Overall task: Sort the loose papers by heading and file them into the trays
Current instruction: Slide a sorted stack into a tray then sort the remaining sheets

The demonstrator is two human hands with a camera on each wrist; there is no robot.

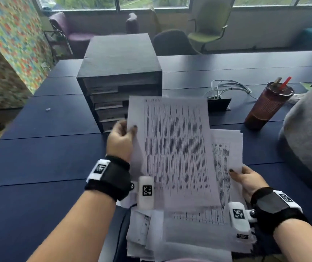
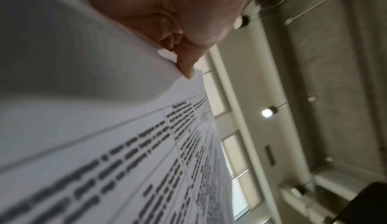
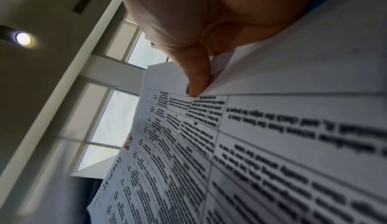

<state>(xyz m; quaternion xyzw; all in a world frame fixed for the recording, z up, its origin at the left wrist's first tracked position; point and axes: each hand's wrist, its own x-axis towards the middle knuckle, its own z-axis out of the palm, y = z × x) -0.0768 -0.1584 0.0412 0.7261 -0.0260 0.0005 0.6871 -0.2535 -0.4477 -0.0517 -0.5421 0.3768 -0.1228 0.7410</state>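
My left hand [image 1: 123, 137] pinches the left edge of a printed sheet [image 1: 174, 148] covered in table text, lifted and tilted in front of the tray cabinet. My right hand [image 1: 245, 179] pinches the right edge of a second printed sheet [image 1: 225, 148] lying under the first. In the left wrist view the thumb [image 2: 186, 65] presses on the sheet [image 2: 125, 144]. In the right wrist view the thumb [image 3: 196, 78] pins the paper [image 3: 272, 144]. A loose pile of papers [image 1: 170, 237] lies below both hands at the table's near edge. The black tray cabinet [image 1: 119, 72] with several stacked drawers stands behind the sheets.
A dark tumbler [image 1: 266, 104] with a red straw stands at the right, next to white cables [image 1: 227, 87] and a small black stand [image 1: 219, 104]. A grey-clad person's body [image 1: 308, 133] is at the far right. Chairs [image 1: 210, 23] stand beyond the blue table [image 1: 47, 148].
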